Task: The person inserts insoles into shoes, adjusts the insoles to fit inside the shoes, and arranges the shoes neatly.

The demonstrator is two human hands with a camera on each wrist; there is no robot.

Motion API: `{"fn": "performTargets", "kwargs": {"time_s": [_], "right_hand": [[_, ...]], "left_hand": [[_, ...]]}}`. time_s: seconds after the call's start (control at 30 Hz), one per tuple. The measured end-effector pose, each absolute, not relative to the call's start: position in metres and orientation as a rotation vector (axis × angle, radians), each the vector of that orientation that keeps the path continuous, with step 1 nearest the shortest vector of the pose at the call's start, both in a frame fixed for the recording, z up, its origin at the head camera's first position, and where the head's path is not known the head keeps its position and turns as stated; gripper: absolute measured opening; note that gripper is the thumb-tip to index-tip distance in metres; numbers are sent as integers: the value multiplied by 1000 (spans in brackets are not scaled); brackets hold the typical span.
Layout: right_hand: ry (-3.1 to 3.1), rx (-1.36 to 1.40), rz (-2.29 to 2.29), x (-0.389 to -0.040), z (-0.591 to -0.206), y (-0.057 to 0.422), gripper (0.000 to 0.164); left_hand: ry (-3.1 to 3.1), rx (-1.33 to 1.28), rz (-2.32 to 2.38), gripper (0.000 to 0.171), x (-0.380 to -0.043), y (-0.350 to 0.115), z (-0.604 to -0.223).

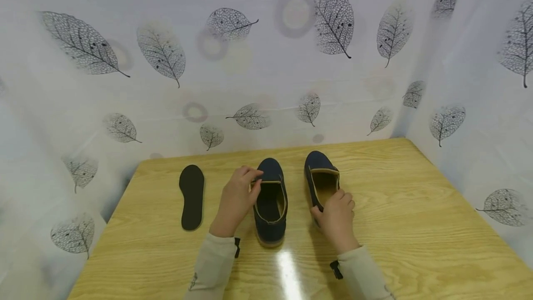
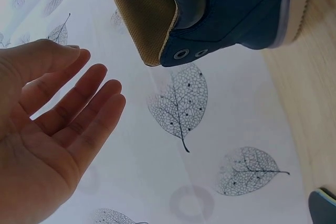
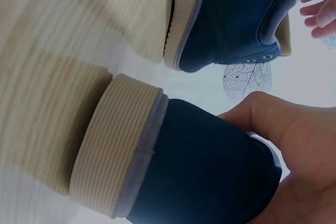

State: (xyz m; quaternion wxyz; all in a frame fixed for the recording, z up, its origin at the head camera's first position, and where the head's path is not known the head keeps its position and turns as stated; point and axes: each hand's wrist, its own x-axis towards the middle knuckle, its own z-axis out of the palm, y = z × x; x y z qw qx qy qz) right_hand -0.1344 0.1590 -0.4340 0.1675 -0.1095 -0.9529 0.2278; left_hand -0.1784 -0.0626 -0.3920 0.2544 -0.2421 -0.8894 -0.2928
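Two navy slip-on shoes with tan lining stand on the wooden table, toes pointing away. My right hand (image 1: 338, 220) grips the right shoe (image 1: 318, 159) at its heel, with the thumb on the inner side. In the right wrist view, that shoe's heel (image 3: 205, 166) lies within the hand and its ribbed tan sole is low over or on the table; which one I cannot tell. Beside the opening of the left shoe (image 1: 270, 169) is my left hand (image 1: 236, 202). Its fingers are loosely bent and hold nothing, apart from the shoe's tan tongue (image 2: 144, 17) in the left wrist view.
A black insole (image 1: 192, 198) lies flat on the table (image 1: 145, 244), left of the left hand. White cloth (image 1: 266, 73) printed with leaves hangs behind the table and along both sides.
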Motion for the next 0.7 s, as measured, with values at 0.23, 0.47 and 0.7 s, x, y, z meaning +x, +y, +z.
{"fn": "performTargets", "kwargs": {"time_s": [0.23,0.47,0.7], "right_hand": [[-2734,-273,666,-130,-435,154,71],[-2716,-214,678,-126,-435,150,72],[-2723,-202,693,-122,-433,146,72]], "left_hand": [[-2421,-649,-799,18,-177,-63,-391],[-2414,-641,-795,18,-176,-65,-389],[-2398,-644,-796,18,-175,-66,-386]]}}
